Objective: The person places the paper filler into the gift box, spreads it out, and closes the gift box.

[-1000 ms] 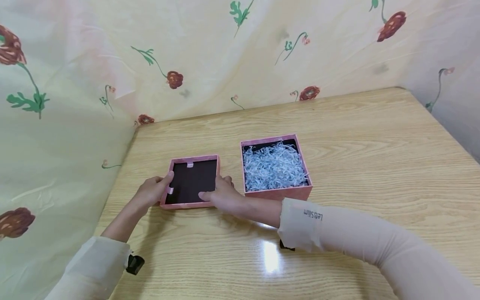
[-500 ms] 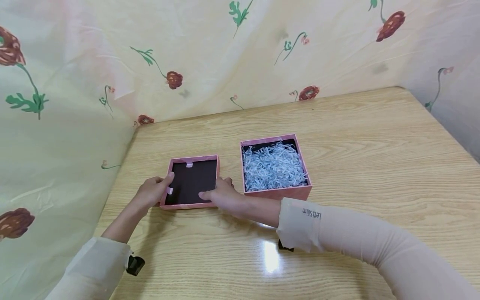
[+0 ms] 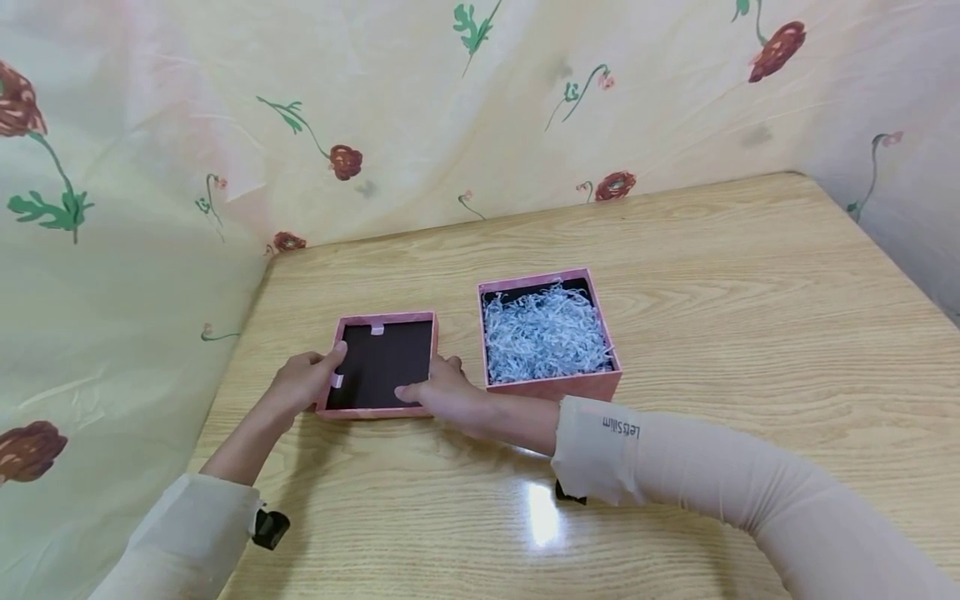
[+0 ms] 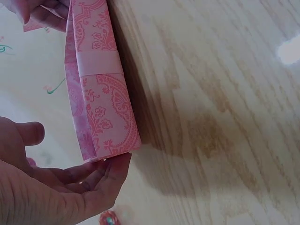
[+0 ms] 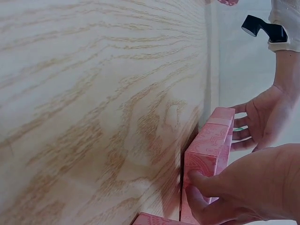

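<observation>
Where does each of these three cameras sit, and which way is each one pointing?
Head: worn high, looking forward and down at the table; both hands and sleeves show, on the pink lid.
Left wrist: low beside the lid; left hand shows.
Right wrist: low along the tabletop; right hand shows.
All three share the lid.

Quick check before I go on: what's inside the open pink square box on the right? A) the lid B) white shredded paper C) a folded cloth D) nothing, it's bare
B: in the head view the pink square cardboard box is filled with white shredded paper, while both hands hold the shallow pink lid with the dark inside beside it.
</observation>
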`<action>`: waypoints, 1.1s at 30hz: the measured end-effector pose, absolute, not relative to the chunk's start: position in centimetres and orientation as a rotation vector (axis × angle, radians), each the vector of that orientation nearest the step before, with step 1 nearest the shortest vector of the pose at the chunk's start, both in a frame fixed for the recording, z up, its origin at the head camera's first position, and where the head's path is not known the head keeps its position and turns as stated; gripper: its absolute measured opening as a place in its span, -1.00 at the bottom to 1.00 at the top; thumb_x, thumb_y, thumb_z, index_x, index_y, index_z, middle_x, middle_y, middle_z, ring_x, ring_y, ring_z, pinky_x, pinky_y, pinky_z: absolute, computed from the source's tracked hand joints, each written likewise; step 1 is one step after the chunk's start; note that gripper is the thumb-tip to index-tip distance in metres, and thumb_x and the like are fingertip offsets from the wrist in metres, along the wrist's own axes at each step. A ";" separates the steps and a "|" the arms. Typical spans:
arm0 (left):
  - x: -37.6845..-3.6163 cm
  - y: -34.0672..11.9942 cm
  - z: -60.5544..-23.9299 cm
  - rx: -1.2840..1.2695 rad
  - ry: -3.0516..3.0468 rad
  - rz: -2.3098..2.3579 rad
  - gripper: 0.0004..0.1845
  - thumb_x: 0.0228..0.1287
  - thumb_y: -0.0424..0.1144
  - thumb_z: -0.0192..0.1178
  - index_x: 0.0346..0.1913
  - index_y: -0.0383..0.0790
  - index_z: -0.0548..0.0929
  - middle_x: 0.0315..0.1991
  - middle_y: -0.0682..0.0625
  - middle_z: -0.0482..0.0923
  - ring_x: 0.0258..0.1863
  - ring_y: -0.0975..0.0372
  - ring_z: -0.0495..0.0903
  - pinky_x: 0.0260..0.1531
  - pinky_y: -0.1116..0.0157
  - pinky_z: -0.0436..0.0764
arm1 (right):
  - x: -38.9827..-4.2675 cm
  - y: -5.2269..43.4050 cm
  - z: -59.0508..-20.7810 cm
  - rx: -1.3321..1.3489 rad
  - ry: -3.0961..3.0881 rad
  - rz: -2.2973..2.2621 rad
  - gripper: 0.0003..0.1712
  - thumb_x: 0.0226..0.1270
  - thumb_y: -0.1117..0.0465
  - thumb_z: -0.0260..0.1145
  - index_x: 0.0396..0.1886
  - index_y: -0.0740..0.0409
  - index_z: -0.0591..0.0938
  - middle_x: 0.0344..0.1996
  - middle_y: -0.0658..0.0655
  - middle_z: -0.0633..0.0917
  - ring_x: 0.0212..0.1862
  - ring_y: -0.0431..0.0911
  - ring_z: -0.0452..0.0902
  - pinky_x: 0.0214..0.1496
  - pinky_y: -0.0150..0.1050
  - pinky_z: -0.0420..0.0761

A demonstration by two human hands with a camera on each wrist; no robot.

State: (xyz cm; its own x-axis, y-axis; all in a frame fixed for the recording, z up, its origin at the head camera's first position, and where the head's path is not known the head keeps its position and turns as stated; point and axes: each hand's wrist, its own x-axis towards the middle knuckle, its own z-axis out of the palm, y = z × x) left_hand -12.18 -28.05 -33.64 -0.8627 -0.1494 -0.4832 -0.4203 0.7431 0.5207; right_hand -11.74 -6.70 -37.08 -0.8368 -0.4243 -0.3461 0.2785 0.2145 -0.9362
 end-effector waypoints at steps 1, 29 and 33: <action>-12.2 -28.1 -33.5 -0.437 2.526 0.902 -0.05 0.39 0.36 -0.30 0.33 -0.55 0.23 0.19 -0.42 0.33 0.10 -0.12 0.36 0.07 -0.03 0.45 | -11.7 -6.7 -37.1 -0.126 1.943 -1.678 -0.46 0.32 0.22 0.26 0.29 0.08 0.42 0.17 0.24 0.25 0.22 0.13 0.13 0.30 0.04 0.22; -12.0 -29.1 -31.5 -0.391 2.551 1.017 -0.10 0.41 0.32 -0.28 0.37 -0.50 0.19 0.27 -0.41 0.26 0.18 -0.14 0.32 0.08 -0.04 0.45 | -11.1 -6.9 -34.1 -0.225 1.979 -1.734 -0.45 0.27 0.26 0.29 0.27 0.07 0.46 0.09 0.19 0.31 0.18 0.06 0.12 0.25 -0.01 0.22; -11.9 -29.0 -31.0 -0.387 2.559 1.022 -0.05 0.37 0.37 -0.28 0.38 -0.50 0.19 0.29 -0.41 0.25 0.20 -0.14 0.30 0.10 -0.05 0.44 | -11.1 -6.9 -33.8 -0.222 1.982 -1.742 -0.39 0.25 0.27 0.30 0.31 0.04 0.42 0.13 0.20 0.28 0.19 0.07 0.11 0.27 -0.01 0.22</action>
